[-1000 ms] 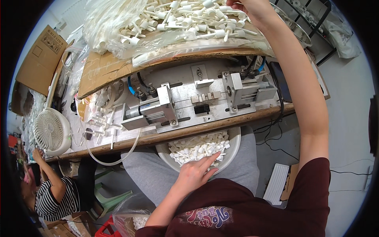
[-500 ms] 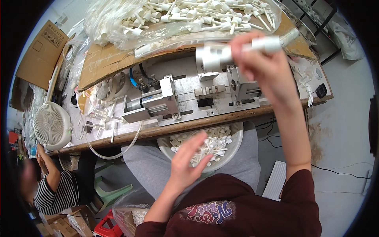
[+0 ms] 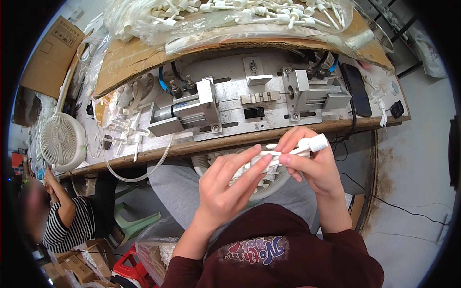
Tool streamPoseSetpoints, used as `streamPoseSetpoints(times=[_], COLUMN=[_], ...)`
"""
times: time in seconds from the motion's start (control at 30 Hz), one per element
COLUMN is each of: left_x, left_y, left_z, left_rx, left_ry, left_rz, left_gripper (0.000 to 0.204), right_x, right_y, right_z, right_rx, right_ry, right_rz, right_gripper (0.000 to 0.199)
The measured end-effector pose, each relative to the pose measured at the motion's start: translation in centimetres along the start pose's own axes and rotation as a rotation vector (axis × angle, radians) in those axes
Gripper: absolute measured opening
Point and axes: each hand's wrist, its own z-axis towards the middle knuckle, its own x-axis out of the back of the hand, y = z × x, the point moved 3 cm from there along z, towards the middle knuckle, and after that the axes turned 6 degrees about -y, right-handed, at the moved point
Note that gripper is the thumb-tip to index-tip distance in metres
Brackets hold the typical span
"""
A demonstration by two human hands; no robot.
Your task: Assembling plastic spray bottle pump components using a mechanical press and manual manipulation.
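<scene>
1. The right grip [image 3: 316, 169] is closed on a white capped stick [image 3: 317, 143], thumb on the near side, with the cap poking out to the right. Other pale stems lie among the fingers, so it may hold more than one piece; the overlap hides the count.
2. The left grip [image 3: 222, 188] has its fingertips up against the stems' left ends. Whether it pinches a piece or merely touches one, I cannot tell.
3. The capped stick is in front of the desk [image 3: 336, 126], above the basket [image 3: 269, 191] on the lap, whose white pieces [image 3: 263, 180] show between the hands.
4. The step in hand looks like close two-handed handling of the stick. A firm, light right pinch beside the cap would serve best, leaving the far end to the left fingers.
5. Line both ends up straight before pressing; a slanted push could bend the slim stem or make it slip.
6. If several stems are held, spread them slightly so that only one is worked at a time.
7. Working low over the basket seems sensible, as a dropped piece should land there. Elbows are best held clear of the metal fixture [image 3: 228, 109] on the desk.
</scene>
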Motion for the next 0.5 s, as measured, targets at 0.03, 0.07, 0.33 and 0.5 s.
streamPoseSetpoints(times=[0.03,0.07,0.33,0.5], left_x=[-0.03,-0.08,-0.77,-0.37], left_y=[-0.16,-0.32,0.18,0.04], left_z=[0.11,0.19,-0.1,0.16], left_rx=[0.003,0.009,0.17,0.177], left_ry=[-0.027,-0.051,-0.043,-0.013], left_rz=[-0.007,-0.014,-0.343,-0.452], left_gripper=[0.047,0.047,0.041,0.039], right_x=[-0.1,-0.11,0.21,0.19], right_y=[0.05,0.07,0.23,0.15], right_z=[-0.03,-0.04,-0.4,-0.38], right_rx=[0.0,-0.003,0.01,0.023], right_ry=[-0.001,-0.004,0.023,0.03], right_rz=[0.008,0.014,0.06,0.094], right_gripper=[0.01,0.01,0.011,0.011])
